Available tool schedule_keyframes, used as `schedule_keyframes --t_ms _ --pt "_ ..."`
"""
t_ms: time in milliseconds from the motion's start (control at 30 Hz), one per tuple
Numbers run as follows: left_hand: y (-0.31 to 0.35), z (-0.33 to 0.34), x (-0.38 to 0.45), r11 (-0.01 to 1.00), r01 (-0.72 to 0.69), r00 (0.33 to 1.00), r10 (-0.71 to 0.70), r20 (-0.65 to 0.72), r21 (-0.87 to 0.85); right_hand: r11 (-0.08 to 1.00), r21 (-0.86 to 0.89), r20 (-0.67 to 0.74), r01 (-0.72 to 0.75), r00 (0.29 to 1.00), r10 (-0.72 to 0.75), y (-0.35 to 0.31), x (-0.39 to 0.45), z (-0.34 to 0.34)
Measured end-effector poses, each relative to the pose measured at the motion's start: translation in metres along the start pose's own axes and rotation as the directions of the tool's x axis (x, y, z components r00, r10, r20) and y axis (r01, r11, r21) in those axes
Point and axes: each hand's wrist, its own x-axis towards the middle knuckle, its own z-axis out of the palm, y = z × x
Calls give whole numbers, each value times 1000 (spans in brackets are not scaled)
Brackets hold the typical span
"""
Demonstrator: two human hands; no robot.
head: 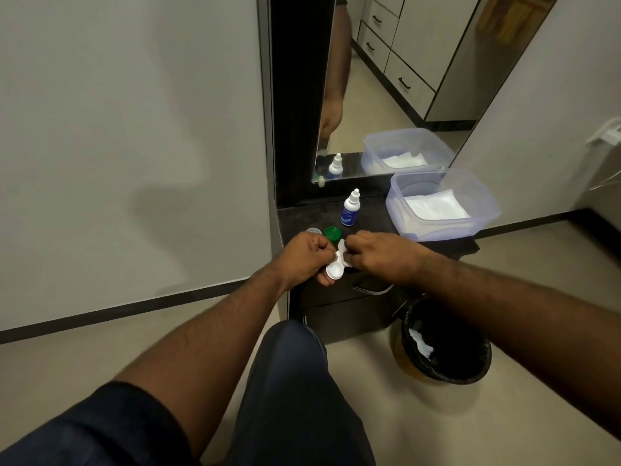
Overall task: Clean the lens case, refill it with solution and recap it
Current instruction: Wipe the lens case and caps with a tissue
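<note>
Still cleaning at frame centre: left hand (304,255) gripping uncapped case (334,271), right hand (376,255) fingers pinching tissue (443,205) into one well; green cap (333,234), clear cap (312,231), bottle (350,208) waiting beyond on tabletop (376,216); refill, recapping left.

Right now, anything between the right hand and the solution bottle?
Nothing visible. The solution bottle stands upright on the dark cabinet top, beyond the right hand, with bare surface between. But that hand pinches a white wipe at the lens case, which the left hand holds.
</note>
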Motion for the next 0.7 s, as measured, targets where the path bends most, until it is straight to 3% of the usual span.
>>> schedule_keyframes --t_ms 67,133,167,200,267,300,333,367,400,433,467,500,567,633,700 --pt "-1 0 0 1000 0 1000 -1 -30 -20 980 77 -6 -182 983 183 -17 2 9" --pt "-1 1 0 1000 -2 1000 2 -24 -6 834 336 27 -438 889 456 -32 8 18" --pt "-2 1 1 1000 -2 1000 2 -15 1 648 547 73 -530 802 593 -35 13 21" --pt "-3 0 3 1000 -1 1000 1 -10 1 390 740 161 -548 708 688 -37 17 22" --pt "-4 -2 3 1000 10 1000 -10 -10 -18 -182 918 367 -354 576 730 -37 21 20" --pt "-4 -2 4 1000 14 1000 -14 -8 -24 -329 906 424 -268 569 705 -36 20 19" --pt "-3 -3 3 1000 16 1000 -16 0 -26 -357 899 435 -252 597 674 -35 16 16" --pt "-2 -3 3 1000 17 1000 -17 10 -21 -233 926 374 -296 649 663 -31 12 15" --pt "-1 -2 2 1000 15 1000 -15 20 -12 80 926 236 -368 733 638 -25 6 14" --pt "0 -1 1 1000 10 1000 -10 27 5 446 815 93 -370 843 530 -17 1 13" --pt "2 0 0 1000 2 999 -3 34 26 726 627 12 -282 936 353 -10 -2 13" --pt "2 1 0 999 -4 999 3 38 45 878 444 16 -180 981 193 -4 -5 11" --pt "2 1 1 998 -11 999 8 43 60 990 138 -9 29 1000 -28 6 -3 4" --pt "0 -1 2 998 -13 999 10 49 62 975 -131 6 177 984 -178 10 0 -2" --pt "-1 -2 3 998 -7 999 4 48 69 963 -195 -66 187 977 -204 10 -2 1"
